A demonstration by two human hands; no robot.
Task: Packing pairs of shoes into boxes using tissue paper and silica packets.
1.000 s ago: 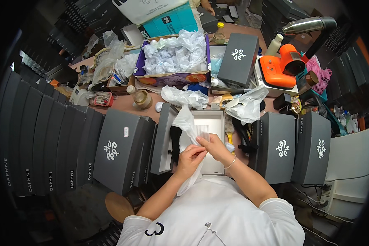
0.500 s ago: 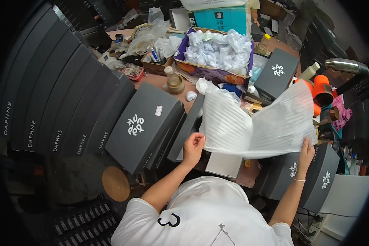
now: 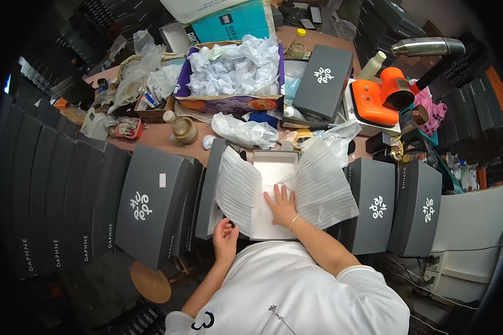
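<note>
A white open shoebox (image 3: pixel 275 161) lies in front of me, its far inner end bare. A sheet of white tissue paper (image 3: pixel 325 187) lines its near part, and the paper's two sides flare out past the walls. My right hand (image 3: pixel 282 206) presses flat on the paper inside the box, fingers spread. Just outside the box at the near left, my left hand (image 3: pixel 225 240) has its fingers curled beside the paper's edge; what they hold, if anything, is hidden. A dark grey lid (image 3: pixel 209 192) leans along the left side of the box.
Dark grey shoeboxes (image 3: pixel 151 204) stand stacked at left, with more boxes (image 3: pixel 369 206) at right. Behind are a purple carton (image 3: pixel 229 104) of crumpled white paper, a glass jar (image 3: pixel 184 131), another grey box (image 3: pixel 323 84) and an orange device (image 3: pixel 374 103).
The tissue paper, held up and stretched between both hands before, has come down into the box. My right hand has let go of its edge and moved left onto it; my left hand has lowered.
</note>
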